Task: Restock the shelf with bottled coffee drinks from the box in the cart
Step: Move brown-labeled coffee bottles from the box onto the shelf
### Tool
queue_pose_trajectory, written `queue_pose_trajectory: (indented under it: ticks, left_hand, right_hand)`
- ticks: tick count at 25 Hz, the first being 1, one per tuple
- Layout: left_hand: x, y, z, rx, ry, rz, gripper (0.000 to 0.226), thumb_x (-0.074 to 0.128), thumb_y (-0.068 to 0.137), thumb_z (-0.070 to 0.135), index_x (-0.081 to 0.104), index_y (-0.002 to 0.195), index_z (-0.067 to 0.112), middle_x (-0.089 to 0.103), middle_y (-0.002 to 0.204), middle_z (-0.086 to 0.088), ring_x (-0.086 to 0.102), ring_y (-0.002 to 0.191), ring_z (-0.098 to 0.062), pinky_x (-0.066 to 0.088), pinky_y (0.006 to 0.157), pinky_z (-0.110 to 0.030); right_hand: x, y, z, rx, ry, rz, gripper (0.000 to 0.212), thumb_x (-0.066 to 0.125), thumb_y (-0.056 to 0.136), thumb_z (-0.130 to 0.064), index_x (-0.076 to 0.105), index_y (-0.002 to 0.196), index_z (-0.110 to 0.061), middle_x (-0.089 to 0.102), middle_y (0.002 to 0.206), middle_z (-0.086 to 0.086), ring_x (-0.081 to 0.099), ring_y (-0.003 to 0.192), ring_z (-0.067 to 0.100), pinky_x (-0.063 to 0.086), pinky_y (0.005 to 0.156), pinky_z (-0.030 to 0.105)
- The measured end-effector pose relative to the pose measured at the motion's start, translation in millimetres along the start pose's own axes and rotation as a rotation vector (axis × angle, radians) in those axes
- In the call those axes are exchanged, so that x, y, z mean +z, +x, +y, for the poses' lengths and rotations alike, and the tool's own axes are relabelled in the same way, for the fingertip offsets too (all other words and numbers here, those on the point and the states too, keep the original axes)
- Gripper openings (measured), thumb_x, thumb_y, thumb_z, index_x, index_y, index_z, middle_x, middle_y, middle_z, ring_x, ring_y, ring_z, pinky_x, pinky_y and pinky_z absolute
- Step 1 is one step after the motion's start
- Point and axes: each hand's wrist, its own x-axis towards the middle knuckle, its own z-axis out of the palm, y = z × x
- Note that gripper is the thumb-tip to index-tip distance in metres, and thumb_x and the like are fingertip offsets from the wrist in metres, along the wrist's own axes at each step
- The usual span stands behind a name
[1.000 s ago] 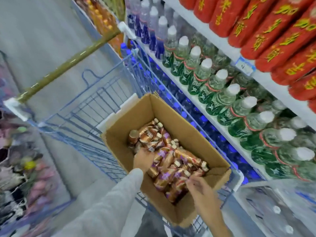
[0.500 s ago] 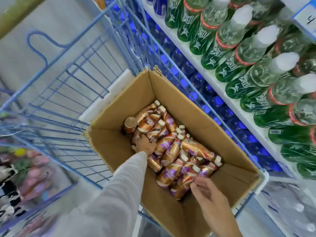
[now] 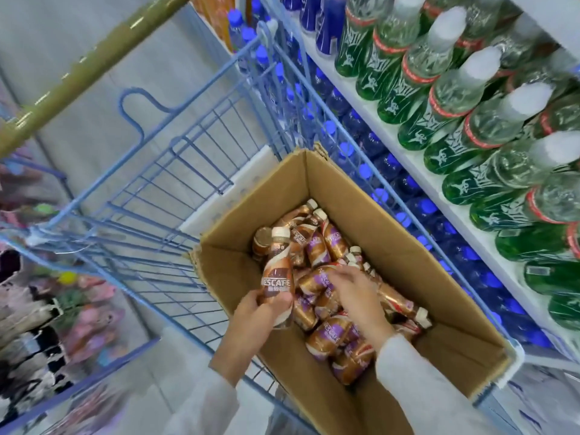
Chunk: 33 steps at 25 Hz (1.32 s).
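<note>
An open cardboard box [image 3: 433,296] sits in the blue wire cart [image 3: 175,171] and holds several brown and purple bottled coffee drinks [image 3: 332,334] lying in a heap. My left hand [image 3: 257,312] grips one brown coffee bottle [image 3: 277,277] by its lower half, upright, raised above the heap at the box's left side. My right hand [image 3: 354,296] reaches down onto the heap, fingers curled over a lying bottle [image 3: 317,279]. Whether it holds that bottle firmly is unclear.
To the right, a white shelf [image 3: 417,161] carries rows of green-labelled clear bottles [image 3: 455,98] with white caps; blue-capped bottles [image 3: 408,199] fill the level below. The cart's olive handle bar [image 3: 94,70] crosses the upper left. Coloured goods are blurred at the left.
My left hand has lifted a brown coffee bottle up out of the heap. My right hand moved from the near end of the heap to its middle.
</note>
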Motion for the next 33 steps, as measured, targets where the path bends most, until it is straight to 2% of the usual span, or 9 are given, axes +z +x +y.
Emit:
queue_pose_trajectory:
  ticks: [3, 7, 12, 14, 18, 22, 26, 30, 33]
  left_hand:
    - [-26, -28, -7, 0.054, -0.163, -0.019, 0.069, 0.082, 0.053, 0.056, 0.067, 0.113, 0.024, 0.076, 0.105, -0.001, 0.071, 0.101, -0.022, 0.055, 0.095, -0.042]
    - [-42, -32, -15, 0.102, -0.267, -0.032, 0.072, 0.083, 0.056, 0.055, 0.065, 0.119, 0.025, 0.074, 0.112, -0.001, 0.069, 0.107, -0.026, 0.053, 0.099, -0.049]
    - [-47, -32, -20, 0.152, -0.339, -0.075, 0.062, 0.083, 0.062, 0.048, 0.065, 0.119, 0.03, 0.074, 0.113, 0.004, 0.07, 0.107, -0.019, 0.054, 0.094, -0.044]
    - [-45, -31, -23, 0.147, -0.368, -0.045, 0.068, 0.085, 0.054, 0.046, 0.066, 0.117, 0.026, 0.076, 0.108, 0.001, 0.071, 0.104, -0.022, 0.054, 0.092, -0.045]
    - [-37, -39, -20, 0.117, -0.434, -0.002, 0.069, 0.087, 0.051, 0.035, 0.063, 0.114, 0.02, 0.075, 0.107, -0.007, 0.071, 0.103, -0.028, 0.055, 0.093, -0.048]
    - [-16, -79, -14, 0.174, -0.416, -0.082, 0.067, 0.09, 0.063, 0.031, 0.058, 0.121, 0.019, 0.072, 0.114, -0.007, 0.072, 0.101, -0.025, 0.053, 0.098, -0.051]
    - [40, -139, -9, 0.255, -0.371, -0.228, 0.059, 0.081, 0.063, 0.023, 0.057, 0.116, 0.016, 0.075, 0.101, -0.007, 0.075, 0.086, -0.02, 0.057, 0.085, -0.045]
    - [113, -197, -22, 0.377, -0.24, -0.382, 0.065, 0.085, 0.065, 0.021, 0.057, 0.123, 0.015, 0.076, 0.108, -0.007, 0.073, 0.095, -0.023, 0.055, 0.086, -0.044]
    - [170, -249, -39, 0.48, -0.129, -0.507, 0.053, 0.08, 0.068, 0.029, 0.062, 0.116, 0.019, 0.076, 0.106, -0.003, 0.073, 0.098, -0.024, 0.054, 0.088, -0.046]
  right_hand:
    - [51, 77, -20, 0.073, 0.056, -0.009, 0.049, 0.066, 0.092, -0.043, 0.058, 0.128, -0.011, 0.063, 0.118, -0.001, 0.06, 0.108, 0.02, 0.046, 0.092, 0.031]
    - [113, 154, -22, 0.263, 0.139, -0.068, 0.089, 0.071, 0.077, -0.054, 0.044, 0.147, -0.006, 0.054, 0.144, 0.009, 0.057, 0.125, 0.034, 0.049, 0.104, 0.043]
    - [138, 193, -8, 0.255, 0.082, 0.031, 0.087, 0.065, 0.082, -0.06, 0.046, 0.148, -0.006, 0.053, 0.148, 0.011, 0.054, 0.131, 0.034, 0.045, 0.103, 0.038]
    - [131, 181, 0, 0.25, 0.187, -0.018, 0.082, 0.07, 0.082, -0.056, 0.048, 0.147, -0.012, 0.057, 0.142, 0.011, 0.059, 0.124, 0.032, 0.051, 0.102, 0.041]
    - [87, 103, 13, 0.231, 0.53, -0.223, 0.069, 0.081, 0.08, -0.042, 0.055, 0.138, -0.016, 0.073, 0.119, 0.007, 0.073, 0.103, 0.024, 0.062, 0.073, 0.034]
    - [35, -5, 30, 0.134, 0.75, -0.171, 0.074, 0.089, 0.069, -0.035, 0.057, 0.134, -0.016, 0.074, 0.118, 0.009, 0.073, 0.105, 0.026, 0.061, 0.088, 0.042]
    - [-42, -108, 47, -0.043, 0.858, -0.024, 0.071, 0.092, 0.065, -0.02, 0.056, 0.127, -0.013, 0.077, 0.108, 0.012, 0.075, 0.097, 0.029, 0.06, 0.089, 0.049]
    - [-124, -187, 70, -0.247, 0.752, 0.223, 0.089, 0.096, 0.043, -0.047, 0.059, 0.118, -0.02, 0.076, 0.109, 0.004, 0.074, 0.102, 0.025, 0.055, 0.098, 0.053]
    - [-182, -244, 111, -0.359, 0.839, 0.266, 0.07, 0.09, 0.053, -0.042, 0.067, 0.114, -0.019, 0.078, 0.107, 0.004, 0.073, 0.103, 0.027, 0.053, 0.101, 0.052]
